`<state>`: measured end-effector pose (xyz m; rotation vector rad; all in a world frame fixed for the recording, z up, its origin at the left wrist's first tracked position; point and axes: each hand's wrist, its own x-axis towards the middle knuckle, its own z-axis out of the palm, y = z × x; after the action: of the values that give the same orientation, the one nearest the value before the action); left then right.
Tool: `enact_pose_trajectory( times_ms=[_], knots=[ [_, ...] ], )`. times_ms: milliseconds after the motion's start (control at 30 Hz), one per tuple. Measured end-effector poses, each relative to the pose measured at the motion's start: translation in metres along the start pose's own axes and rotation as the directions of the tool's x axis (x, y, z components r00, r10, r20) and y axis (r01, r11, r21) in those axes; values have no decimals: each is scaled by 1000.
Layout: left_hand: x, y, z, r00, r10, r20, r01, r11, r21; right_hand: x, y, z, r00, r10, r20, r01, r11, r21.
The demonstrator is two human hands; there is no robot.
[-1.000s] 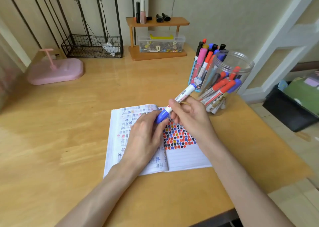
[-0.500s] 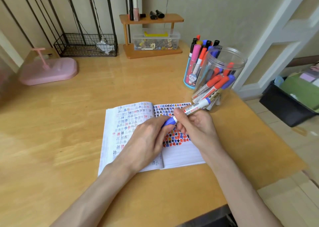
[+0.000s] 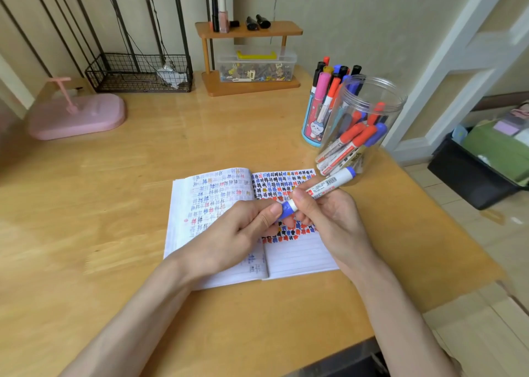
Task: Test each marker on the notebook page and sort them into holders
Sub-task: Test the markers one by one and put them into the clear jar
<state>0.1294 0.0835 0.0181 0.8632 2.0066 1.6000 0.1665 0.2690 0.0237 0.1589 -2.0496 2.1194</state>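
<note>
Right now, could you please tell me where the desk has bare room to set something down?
Bare wood lies left of the notebook, in front of the pink tray, and between the notebook and the wooden shelf. The right is crowded: clear jar and cartoon cup by the notebook's corner.

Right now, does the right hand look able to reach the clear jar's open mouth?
Probably yes. The right hand grips the blue marker just short of the clear jar, nothing between them; only the left hand pinching the cap holds it back.
</note>
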Motion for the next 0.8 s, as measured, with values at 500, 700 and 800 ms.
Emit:
enact_pose_trajectory(
  times_ms=[500,700,800],
  knots=[
    [5,-6,5,964,195,-181,-118,923,366,2,7,0,995,22,-96,-30,996,-82],
    [5,-3,4,986,117,-121,-99,985,144,-1,3,-5,999,-17,-36,16,999,-29],
    [5,0,3,996,62,-63,-62,998,1,-2,0,-5,1000,-21,0,21,1000,-21]
  ],
)
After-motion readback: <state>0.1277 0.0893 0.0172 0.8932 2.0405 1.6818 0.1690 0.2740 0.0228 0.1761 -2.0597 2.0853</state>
